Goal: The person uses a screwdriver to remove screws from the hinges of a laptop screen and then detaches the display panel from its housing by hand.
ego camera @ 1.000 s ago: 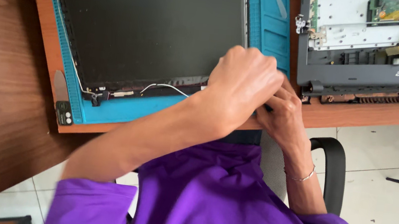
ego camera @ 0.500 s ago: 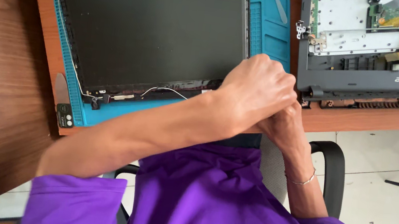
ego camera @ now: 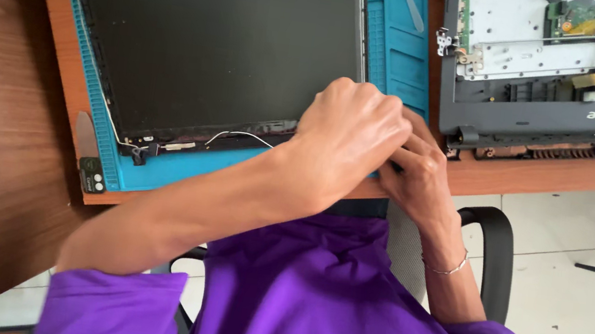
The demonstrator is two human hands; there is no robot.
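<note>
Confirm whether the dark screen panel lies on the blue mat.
Yes, the screen panel lies flat on the blue mat, whose ridged edges show along the panel's left, near and right sides.

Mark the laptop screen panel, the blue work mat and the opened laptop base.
laptop screen panel point(ego camera: 213, 49), head view, middle of its dark face.
blue work mat point(ego camera: 397, 50), head view, bare strip right of the panel.
opened laptop base point(ego camera: 549, 120), head view, dark plastic frame along its near edge.
</note>
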